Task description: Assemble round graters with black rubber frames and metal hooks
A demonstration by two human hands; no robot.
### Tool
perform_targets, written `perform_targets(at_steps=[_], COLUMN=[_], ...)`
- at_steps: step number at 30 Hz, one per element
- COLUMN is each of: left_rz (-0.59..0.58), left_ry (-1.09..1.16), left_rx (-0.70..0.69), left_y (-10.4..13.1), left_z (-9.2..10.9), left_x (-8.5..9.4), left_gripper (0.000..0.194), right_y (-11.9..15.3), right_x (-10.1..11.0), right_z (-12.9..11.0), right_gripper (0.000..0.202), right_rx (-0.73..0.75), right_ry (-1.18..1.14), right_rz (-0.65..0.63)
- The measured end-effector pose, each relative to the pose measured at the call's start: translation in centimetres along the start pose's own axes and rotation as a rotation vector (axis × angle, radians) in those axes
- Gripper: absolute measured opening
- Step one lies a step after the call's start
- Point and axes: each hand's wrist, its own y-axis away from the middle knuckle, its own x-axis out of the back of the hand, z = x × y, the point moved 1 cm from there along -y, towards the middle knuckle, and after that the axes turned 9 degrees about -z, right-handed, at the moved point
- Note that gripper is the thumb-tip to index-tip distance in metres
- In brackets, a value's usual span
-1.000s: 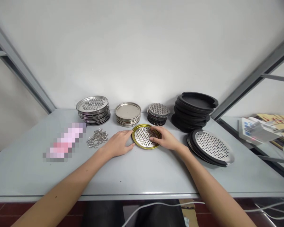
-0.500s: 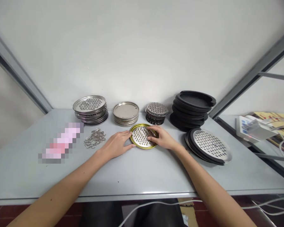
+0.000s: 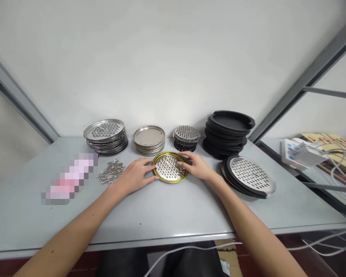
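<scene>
A round metal grater disc [image 3: 169,168] with raised teeth lies inside a shallow gold-rimmed round dish [image 3: 170,181] on the table. At the dish's left edge is my left hand [image 3: 137,176], with fingertips by the rim and thumb spread away from the index finger. From the right, my right hand [image 3: 200,167] reaches over the rim. Its thumb hovers at or touches the disc's right part, while the index finger extends along the far rim; both are apart. The other fingers of that hand are partly hidden.
Along the back stand stacks of large grater discs [image 3: 105,130], plain metal plates [image 3: 149,136], small grater discs [image 3: 187,134] and black rings [image 3: 229,123]. Metal hooks or clips [image 3: 112,172] lie left. Black-rimmed slotted graters [image 3: 251,175] lie right. A power strip [image 3: 295,154] sits beyond.
The view has shifted slightly. My right fingers have drawn back from over the grater disc towards the dish's rim, exposing more of the disc. My left hand stays at the left rim.
</scene>
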Motion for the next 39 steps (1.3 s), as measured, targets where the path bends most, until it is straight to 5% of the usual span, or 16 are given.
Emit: perform_targets(at_steps=[8,13,16,19,21,31,39], left_rz=[-0.016,-0.019,-0.104,-0.228,-0.269,-0.28,-0.171], left_ry=[0.077,0.224,0.206,0.183,0.183,0.174,0.162], left_rx=[0.001,-0.178,-0.212,-0.174,-0.149,0.139,0.21], left_y=[0.1,0.5,0.5,0.5,0.5,0.8,0.8], left_z=[1.5,2.5,2.3,1.5,1.0,2.2,3.3], left_x=[1.1,1.4,1.4,1.1,0.9,0.0,-0.4], left_gripper=[0.03,0.022,0.051,0.092,0.101,0.087,0.071], right_y=[0.2,0.1,0.1,0.0,0.0,0.3,0.5], right_x=[0.2,-1.0,-1.5,-1.3,-0.8,-0.1,-0.4], right_z=[-0.3,-0.9,-1.1,-0.9,-0.8,-1.2,-1.3], right_gripper=[0.026,0.037,0.041,0.035,0.029,0.02,0.023], right_rx=[0.041,0.151,0.185,0.143,0.09,0.09,0.047], right_ry=[0.163,0.031,-0.031,-0.025,-0.005,0.159,0.266], right_rz=[-0.051,-0.141,-0.187,-0.092,-0.012,0.017,0.005])
